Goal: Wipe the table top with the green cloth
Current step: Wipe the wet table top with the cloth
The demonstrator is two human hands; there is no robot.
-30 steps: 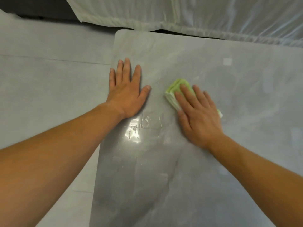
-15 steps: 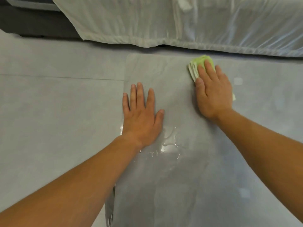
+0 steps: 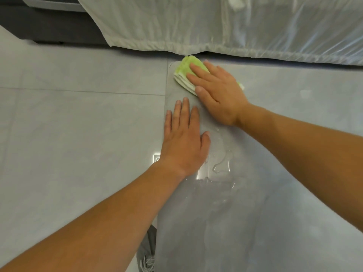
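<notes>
The fingers [image 3: 197,69] of the right hand [image 3: 218,95] are laid out straight and close together, pressed flat on the green cloth [image 3: 184,69]; nothing is gripped. The cloth is folded in layers, and its stacked edges are seen on the thumb side of those fingers. Its long axis runs slantwise beneath the palm. The rounded end pokes out beyond the fingertips, toward the far left corner of the surface [image 3: 294,173], and a small tip shows past the little-finger side.

The fingers [image 3: 185,110] of the left hand [image 3: 184,142] are likewise extended and held together. They lie flat on the surface just nearer than the right thumb, along the left edge. Behind the left thumb a puddle of water [image 3: 222,165] is seen, with wet smears nearer the person.

The surface is grey and glossy. Left of the left fingers a grey tiled floor [image 3: 78,124] is seen, and a grey shoe [image 3: 147,256] shows below the edge. Beyond the cloth hangs a white sheet [image 3: 216,26] under clear plastic.
</notes>
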